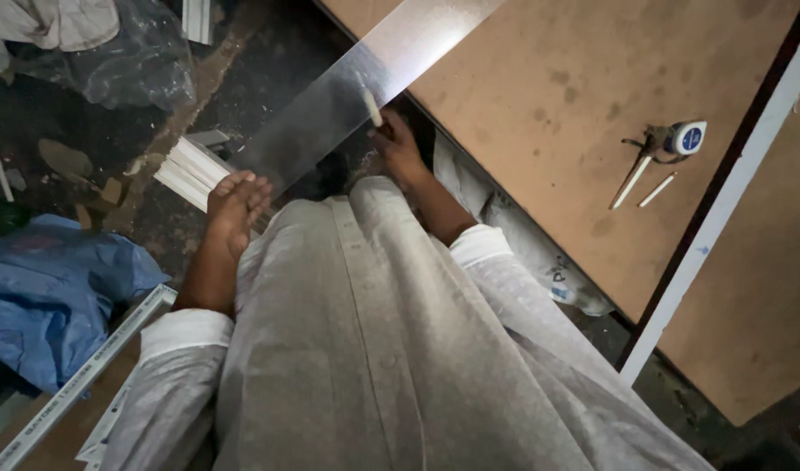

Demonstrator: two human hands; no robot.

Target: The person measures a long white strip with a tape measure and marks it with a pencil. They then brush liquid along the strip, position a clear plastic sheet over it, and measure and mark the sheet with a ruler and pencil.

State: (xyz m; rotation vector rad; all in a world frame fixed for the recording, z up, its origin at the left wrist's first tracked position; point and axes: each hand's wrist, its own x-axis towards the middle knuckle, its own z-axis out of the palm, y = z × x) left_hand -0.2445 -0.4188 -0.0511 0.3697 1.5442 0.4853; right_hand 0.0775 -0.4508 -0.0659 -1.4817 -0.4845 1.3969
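A long, narrow strip of clear glass runs from the brown table edge down toward me. My left hand grips its near end, fingers curled over the edge. My right hand is closed around a small white stick-like tool whose tip rests on the glass surface near the table edge. Both arms are in pale long sleeves above my light shirt.
On the brown wooden table lie a blue-and-white tape measure and two white sticks. A white rail crosses the table. White profiles, blue plastic sheeting and a clear bag clutter the dark floor.
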